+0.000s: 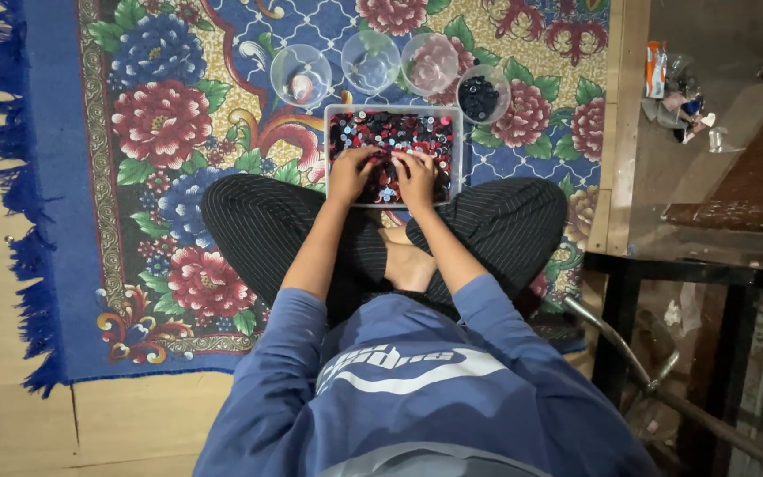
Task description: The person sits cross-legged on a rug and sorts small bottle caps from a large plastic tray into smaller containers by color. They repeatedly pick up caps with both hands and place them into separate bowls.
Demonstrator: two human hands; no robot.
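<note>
A clear rectangular plastic tray (457, 150) heaped with small red, black and white buttons (390, 132) sits on the blue floral rug (134, 132) before crossed legs. The left hand (352, 174) and right hand (415, 177) rest side by side in the buttons, fingers curled down; whether they pinch any, I cannot tell. Four clear round bowls (371, 62) line up just beyond, the rightmost bowl (482, 94) holding dark buttons.

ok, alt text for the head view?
Seen from above, a person sits cross-legged on a floral rug, left hand and right hand in a clear tray of red and black small pieces. Four clear bowls line up beyond it.
</note>
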